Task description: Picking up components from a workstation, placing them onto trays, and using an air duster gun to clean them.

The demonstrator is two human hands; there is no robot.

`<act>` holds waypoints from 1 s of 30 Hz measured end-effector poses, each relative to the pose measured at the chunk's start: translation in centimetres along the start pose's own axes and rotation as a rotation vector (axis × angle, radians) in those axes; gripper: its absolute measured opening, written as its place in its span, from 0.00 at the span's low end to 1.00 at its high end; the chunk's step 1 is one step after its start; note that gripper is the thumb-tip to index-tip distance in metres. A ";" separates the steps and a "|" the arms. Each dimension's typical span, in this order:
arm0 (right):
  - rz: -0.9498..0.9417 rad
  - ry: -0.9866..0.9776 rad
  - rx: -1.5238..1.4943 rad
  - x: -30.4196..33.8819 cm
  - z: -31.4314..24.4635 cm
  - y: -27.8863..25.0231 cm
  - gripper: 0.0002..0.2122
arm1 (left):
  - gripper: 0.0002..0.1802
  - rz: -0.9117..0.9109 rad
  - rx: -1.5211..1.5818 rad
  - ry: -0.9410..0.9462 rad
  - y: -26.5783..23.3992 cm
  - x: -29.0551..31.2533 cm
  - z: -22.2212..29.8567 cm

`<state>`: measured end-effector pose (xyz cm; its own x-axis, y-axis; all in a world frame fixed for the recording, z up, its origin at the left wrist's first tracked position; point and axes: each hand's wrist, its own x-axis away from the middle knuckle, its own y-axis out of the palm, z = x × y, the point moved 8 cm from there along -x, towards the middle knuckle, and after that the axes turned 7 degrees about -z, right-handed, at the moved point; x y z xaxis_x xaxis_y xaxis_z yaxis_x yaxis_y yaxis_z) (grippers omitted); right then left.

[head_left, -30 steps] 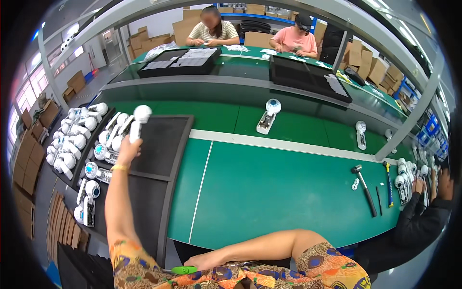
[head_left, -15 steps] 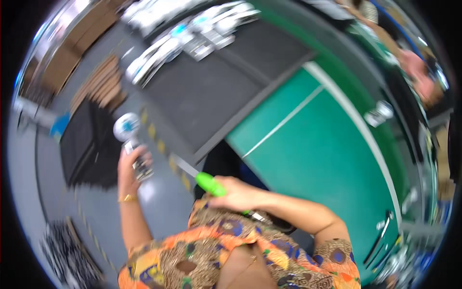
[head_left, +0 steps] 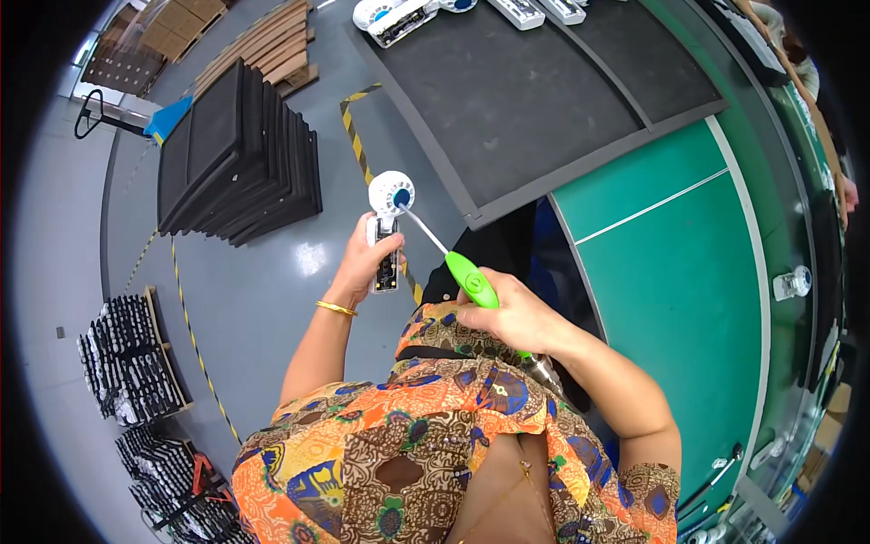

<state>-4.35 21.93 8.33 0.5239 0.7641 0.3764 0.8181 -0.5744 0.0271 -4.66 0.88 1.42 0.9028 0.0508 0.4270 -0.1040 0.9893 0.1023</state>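
Basically, head view: left hand (head_left: pixel 359 260) is wrapped round the body of the white device (head_left: pixel 384 227), thumb across the front; right hand (head_left: pixel 515 313) is closed on the handle of the green-handled tool (head_left: pixel 471 279). Key relation: device lies ahead and left of the right hand, long axis roughly fore-aft, round head beyond the left hand's fingers. Left hand is nearer, being on it. Tool shaft runs obliquely from right hand to the blue disc (head_left: pixel 401 197) on that head; tip is at the disc, contact can't be told. Edges: black tray (head_left: pixel 526 113) is ahead-right of the left hand, its near corner apart from the device; bench (head_left: pixel 671 299) is right of the right hand. Room: grey floor (head_left: pixel 294 317) lies below and left of the left hand, up to a stack of black trays (head_left: pixel 240 168). Tray-side clearance looks tighter, I'd say.
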 end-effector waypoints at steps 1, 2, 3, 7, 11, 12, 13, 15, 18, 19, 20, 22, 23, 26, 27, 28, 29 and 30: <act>-0.013 0.060 -0.046 -0.2 -0.2 -0.2 0.11 | 0.22 -0.009 -0.026 -0.014 0.3 0.2 0.1; -0.011 0.089 -0.068 -0.6 0.3 -0.5 0.11 | 0.23 -0.019 -0.053 -0.026 0.5 0.2 0.2; -0.010 0.107 -0.047 -0.9 0.6 -0.7 0.11 | 0.23 -0.017 -0.053 -0.029 0.5 0.3 0.1; -0.022 0.156 -0.061 -0.7 1.6 -0.7 0.11 | 0.23 -0.039 -0.034 -0.041 0.6 0.6 -0.2; -0.036 0.057 0.064 -0.3 0.6 0.4 0.11 | 0.20 -0.059 -0.005 -0.071 0.5 0.7 -0.7; -0.101 0.116 0.071 0.0 -0.4 0.7 0.17 | 0.20 -0.056 -0.007 -0.076 0.4 0.6 -0.8; -0.105 0.117 0.066 -0.2 -0.3 0.7 0.17 | 0.21 -0.052 -0.001 -0.083 0.4 0.6 -1.0; -0.023 0.106 0.038 -0.5 -0.2 -0.1 0.17 | 0.23 -0.048 0.003 -0.096 0.3 0.4 -1.1; -0.020 0.190 -0.051 -0.4 0.8 -0.9 0.13 | 0.23 -0.097 0.048 -0.091 0.5 0.2 -1.4; -0.015 0.166 -0.104 -0.3 1.2 -0.8 0.11 | 0.23 -0.094 0.048 -0.097 0.4 0.2 -1.5; -0.023 0.169 -0.108 -0.2 1.3 -0.7 0.11 | 0.22 -0.096 0.058 -0.093 0.3 0.3 -1.5; -0.047 0.225 -0.040 0.1 1.5 -0.6 0.16 | 0.22 -0.092 0.041 -0.074 0.1 0.2 -1.4; -0.052 0.228 -0.044 0.3 1.5 -0.4 0.16 | 0.22 -0.088 0.040 -0.080 0.3 0.3 -1.3; -0.266 0.153 0.113 0.6 1.0 1.7 0.12 | 0.25 -0.038 0.134 -0.117 0.2 0.5 -1.3; -0.270 0.153 0.111 0.8 1.1 2.0 0.12 | 0.25 -0.034 0.134 -0.120 0.0 0.5 -1.4; -0.301 0.087 0.110 0.9 0.6 2.6 0.13 | 0.25 -0.058 0.133 -0.120 -0.1 0.7 -1.5; -0.329 0.019 0.111 1.1 0.0 3.0 0.13 | 0.26 -0.085 0.130 -0.117 0.0 0.6 -1.3; -0.377 0.115 0.149 0.9 1.9 3.6 0.14 | 0.26 -0.083 0.128 -0.119 0.0 0.7 -1.2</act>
<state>-0.47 21.13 6.99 0.1588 0.8700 0.4667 0.9772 -0.2059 0.0513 -3.57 1.04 0.66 0.8555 -0.0543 0.5149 -0.0905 0.9635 0.2520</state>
